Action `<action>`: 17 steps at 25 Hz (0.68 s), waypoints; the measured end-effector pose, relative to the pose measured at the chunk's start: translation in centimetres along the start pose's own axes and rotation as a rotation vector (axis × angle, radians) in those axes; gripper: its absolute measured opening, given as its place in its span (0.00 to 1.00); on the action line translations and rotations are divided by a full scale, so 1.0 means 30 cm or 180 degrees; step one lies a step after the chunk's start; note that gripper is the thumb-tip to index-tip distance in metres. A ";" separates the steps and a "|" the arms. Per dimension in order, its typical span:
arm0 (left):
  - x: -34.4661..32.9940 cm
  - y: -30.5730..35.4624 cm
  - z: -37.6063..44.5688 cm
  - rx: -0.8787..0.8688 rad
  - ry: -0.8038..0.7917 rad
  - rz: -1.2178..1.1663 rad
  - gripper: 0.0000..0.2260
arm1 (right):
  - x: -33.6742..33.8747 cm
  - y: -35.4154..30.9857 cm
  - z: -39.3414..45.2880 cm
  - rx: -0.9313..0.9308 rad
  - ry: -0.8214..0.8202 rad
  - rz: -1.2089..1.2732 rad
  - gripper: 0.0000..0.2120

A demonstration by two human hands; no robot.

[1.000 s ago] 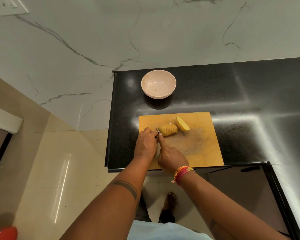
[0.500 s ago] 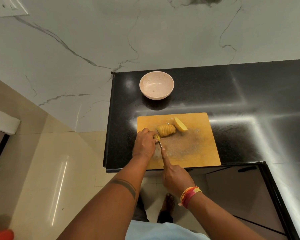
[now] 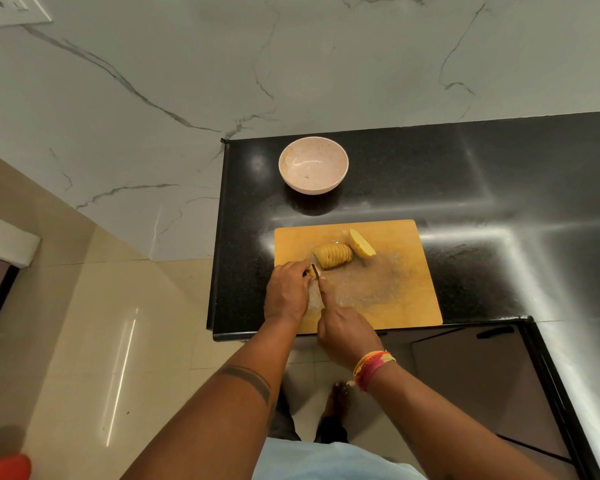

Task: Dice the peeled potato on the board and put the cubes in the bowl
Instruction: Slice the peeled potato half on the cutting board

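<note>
**Fingertips close to the blade**

On the rectangular wooden cutting board (image 3: pixel 388 296), the left hand (image 3: pixel 286 294) pinches a small yellow potato piece (image 3: pixel 314 270) while the right hand (image 3: pixel 343 329) grips a thin knife (image 3: pixel 317 276) beside it. Sliced pale potato half (image 3: pixel 333 255) and uncut half (image 3: pixel 361 243) lie farther right; the round beige bowl (image 3: pixel 313 165) sits beyond, holding no cubes. The piece looks small enough to slip, so the blade could nick fingers. No legible writing.
</note>
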State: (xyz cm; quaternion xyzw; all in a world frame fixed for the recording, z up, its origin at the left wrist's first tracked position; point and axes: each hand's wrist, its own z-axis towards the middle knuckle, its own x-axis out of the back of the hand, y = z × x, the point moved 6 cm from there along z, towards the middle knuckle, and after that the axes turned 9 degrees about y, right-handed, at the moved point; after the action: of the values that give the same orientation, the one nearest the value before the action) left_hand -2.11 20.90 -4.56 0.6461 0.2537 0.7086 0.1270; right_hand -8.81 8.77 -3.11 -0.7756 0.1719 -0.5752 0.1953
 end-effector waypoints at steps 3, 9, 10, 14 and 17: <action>0.008 0.005 0.004 -0.0056 0.0018 0.0017 0.13 | -0.006 -0.016 0.052 -0.0048 -0.0029 0.0007 0.36; 0.003 0.000 0.022 -0.0053 -0.0071 0.0027 0.13 | -0.017 -0.042 0.097 0.0009 -0.0126 -0.0133 0.37; 0.002 0.000 0.026 -0.0048 -0.0100 0.0042 0.13 | -0.020 -0.034 0.091 0.0001 -0.0120 -0.0130 0.38; 0.008 0.007 0.026 -0.0056 -0.0109 0.0063 0.12 | -0.042 0.013 0.000 0.0019 -0.0242 -0.0186 0.41; 0.000 0.001 0.024 -0.0053 -0.0109 0.0058 0.14 | -0.041 0.035 -0.068 0.0037 -0.0285 -0.0338 0.41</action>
State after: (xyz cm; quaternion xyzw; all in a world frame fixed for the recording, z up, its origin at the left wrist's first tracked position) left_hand -1.40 21.00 -4.51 0.6593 0.2396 0.7006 0.1303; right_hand -11.15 8.24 -4.12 -0.8074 0.1184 -0.5504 0.1765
